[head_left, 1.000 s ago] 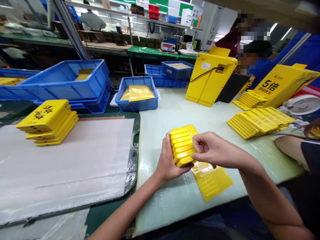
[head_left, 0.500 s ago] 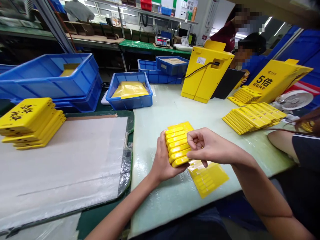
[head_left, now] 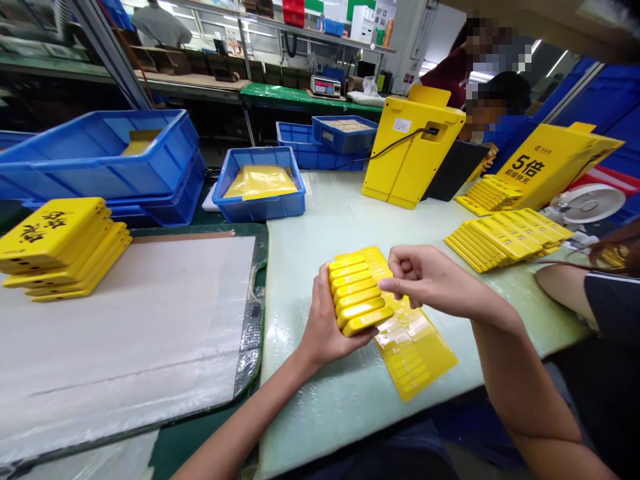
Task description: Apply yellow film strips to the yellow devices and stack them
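Note:
My left hand (head_left: 320, 327) is wrapped round a stack of yellow power-bank-like cases (head_left: 357, 293), their rounded ends turned up toward me. Just right of the stack, my right hand (head_left: 433, 283) has its fingers curled in, the thumb pointing at the cases' ends. Whether something small sits in that grip is hidden. Beneath both hands lies a yellow sticker sheet (head_left: 423, 360) with rows of narrow strips, flat on the pale green mat (head_left: 320, 407); the held stack covers part of it.
More yellow cases are stacked at left (head_left: 65, 250) and fanned out at right (head_left: 505, 240). A blue bin (head_left: 260, 207) holds yellow sheets. Behind stand a yellow display box (head_left: 410, 150) with a cable, and a white fan (head_left: 590, 203). A co-worker's arm (head_left: 563, 293) rests at right.
My right hand has drawn back slightly up and right from the cases' ends, uncovering more of them and of the sheet. My left hand keeps the stack in nearly the same place.

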The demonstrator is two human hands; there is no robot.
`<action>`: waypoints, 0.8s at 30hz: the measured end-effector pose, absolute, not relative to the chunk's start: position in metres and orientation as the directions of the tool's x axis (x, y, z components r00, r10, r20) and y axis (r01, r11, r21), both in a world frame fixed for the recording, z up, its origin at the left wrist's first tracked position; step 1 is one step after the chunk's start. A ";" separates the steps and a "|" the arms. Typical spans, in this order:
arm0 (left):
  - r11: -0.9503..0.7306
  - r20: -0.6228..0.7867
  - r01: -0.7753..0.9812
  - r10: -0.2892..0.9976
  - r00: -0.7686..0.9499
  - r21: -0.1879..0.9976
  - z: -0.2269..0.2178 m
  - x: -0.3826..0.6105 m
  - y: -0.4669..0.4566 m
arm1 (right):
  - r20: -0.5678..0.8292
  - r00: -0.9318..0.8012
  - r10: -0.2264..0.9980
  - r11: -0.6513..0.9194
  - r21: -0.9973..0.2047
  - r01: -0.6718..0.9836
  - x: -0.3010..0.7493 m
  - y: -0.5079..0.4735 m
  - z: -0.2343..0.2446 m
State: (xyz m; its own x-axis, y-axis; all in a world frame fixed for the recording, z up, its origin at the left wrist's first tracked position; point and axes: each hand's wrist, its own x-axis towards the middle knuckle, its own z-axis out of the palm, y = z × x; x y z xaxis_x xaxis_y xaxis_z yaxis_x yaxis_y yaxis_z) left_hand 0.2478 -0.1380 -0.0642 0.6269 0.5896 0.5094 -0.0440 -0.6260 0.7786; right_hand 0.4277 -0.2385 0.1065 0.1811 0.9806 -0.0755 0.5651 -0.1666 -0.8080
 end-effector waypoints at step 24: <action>-0.616 0.472 -0.003 0.601 0.645 0.788 -0.065 0.245 -0.140 | 0.242 -0.109 0.964 0.211 -0.449 0.868 0.380 -0.237 0.079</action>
State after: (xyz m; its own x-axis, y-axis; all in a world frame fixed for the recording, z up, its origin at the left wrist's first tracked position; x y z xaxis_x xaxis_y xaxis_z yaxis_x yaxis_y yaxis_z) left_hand 0.2450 -0.1395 -0.0647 0.6452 0.6008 0.4720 -0.0031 -0.6157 0.7880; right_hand 0.3801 -0.2372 0.0793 -0.1086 0.9641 0.2423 0.8683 0.2107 -0.4491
